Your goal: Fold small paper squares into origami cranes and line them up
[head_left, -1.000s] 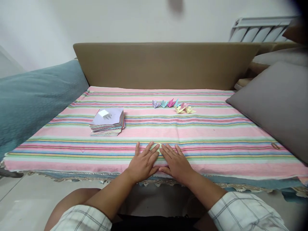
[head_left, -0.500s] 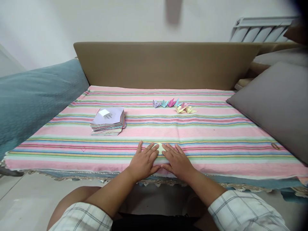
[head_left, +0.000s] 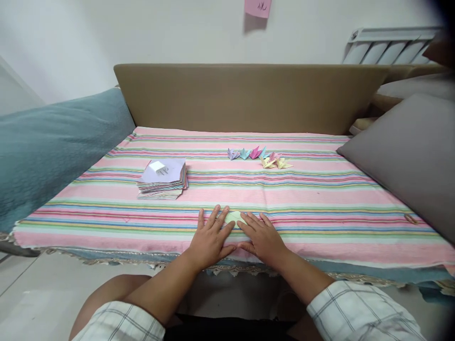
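My left hand [head_left: 209, 237] and my right hand [head_left: 261, 236] lie flat side by side near the front edge of a striped pink cloth [head_left: 320, 199]. Their stretched fingers press on a small pale yellow-green folded paper [head_left: 234, 218], most of it hidden under the fingertips. A stack of coloured paper squares [head_left: 164, 179] with a small white folded piece [head_left: 157, 167] on top sits to the far left of my hands. A row of several small folded paper cranes [head_left: 260, 157] lies farther back, right of centre.
The cloth covers a sofa seat with a brown backrest [head_left: 249, 97]. A teal blanket [head_left: 53, 142] drapes over the left side, a grey cushion [head_left: 408, 151] leans at the right. A pink note [head_left: 258, 7] hangs on the wall; a radiator [head_left: 387, 47] is at the upper right.
My fingers have slid slightly forward over the folded paper. The view has tilted a little, bringing the pink wall note into sight.
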`<action>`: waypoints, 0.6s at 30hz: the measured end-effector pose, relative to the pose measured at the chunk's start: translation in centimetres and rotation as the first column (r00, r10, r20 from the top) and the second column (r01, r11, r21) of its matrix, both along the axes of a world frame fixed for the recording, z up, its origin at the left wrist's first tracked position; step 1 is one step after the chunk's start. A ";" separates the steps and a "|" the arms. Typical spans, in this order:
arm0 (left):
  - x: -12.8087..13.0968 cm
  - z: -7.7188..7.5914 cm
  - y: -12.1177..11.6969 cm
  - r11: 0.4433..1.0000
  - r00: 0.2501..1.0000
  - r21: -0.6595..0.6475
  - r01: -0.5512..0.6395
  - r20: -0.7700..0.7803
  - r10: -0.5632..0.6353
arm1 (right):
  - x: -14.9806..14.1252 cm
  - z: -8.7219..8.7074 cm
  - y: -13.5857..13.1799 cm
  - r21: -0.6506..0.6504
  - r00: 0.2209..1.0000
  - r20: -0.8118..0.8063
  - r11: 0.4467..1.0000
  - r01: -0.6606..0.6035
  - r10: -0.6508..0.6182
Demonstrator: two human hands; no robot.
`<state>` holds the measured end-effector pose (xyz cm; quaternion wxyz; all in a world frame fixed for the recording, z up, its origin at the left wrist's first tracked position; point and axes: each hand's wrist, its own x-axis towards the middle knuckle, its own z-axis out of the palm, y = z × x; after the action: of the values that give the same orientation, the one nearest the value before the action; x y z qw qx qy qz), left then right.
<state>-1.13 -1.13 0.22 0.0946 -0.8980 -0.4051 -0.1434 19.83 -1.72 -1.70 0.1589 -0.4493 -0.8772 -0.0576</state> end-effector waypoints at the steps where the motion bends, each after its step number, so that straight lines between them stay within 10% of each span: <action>1: -0.1 0.0 0.0 1.000 1.000 0.010 -0.008 0.000 0.008 | 0.0 0.1 0.0 -0.005 1.000 -0.001 1.000 0.001 -0.001; 18: 1.0 0.6 0.3 0.988 0.996 -0.125 0.085 0.027 -0.083 | -0.5 0.2 0.0 0.018 1.000 -0.014 1.000 -0.008 0.008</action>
<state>-0.11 -0.78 0.85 0.0272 -0.9168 -0.3762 -0.1313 19.28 -1.71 -1.47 0.1692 -0.4448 -0.8774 -0.0617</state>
